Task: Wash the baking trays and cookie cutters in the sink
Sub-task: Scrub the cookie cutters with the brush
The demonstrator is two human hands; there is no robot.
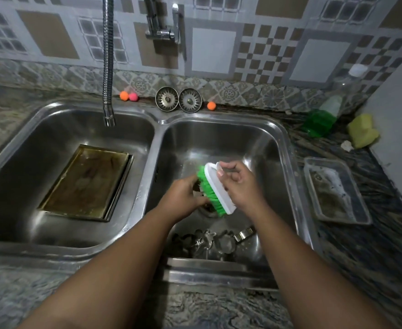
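Green-bristled brush point(213, 189) sits gripped in your right hand point(239, 184); your left hand point(183, 198) pinches a half-hidden cookie cutter point(198, 189), likely thin and slippery: hold its rim.

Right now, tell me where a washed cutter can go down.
Bare steel lies in the left basin between the baking tray and its back wall, and in the right basin beyond the brush. Crowded: the right basin's near end, piled with cookie cutters.

- Sink point(283, 138): brushed steel, dull sheen.
- Baking tray point(86, 184) in the left basin: tarnished, brownish metal.
- Brush point(215, 188): glossy white plastic back, green plastic bristles.
- Cookie cutters point(209, 241): shiny thin metal.
- Worktop point(373, 245): veined polished stone.
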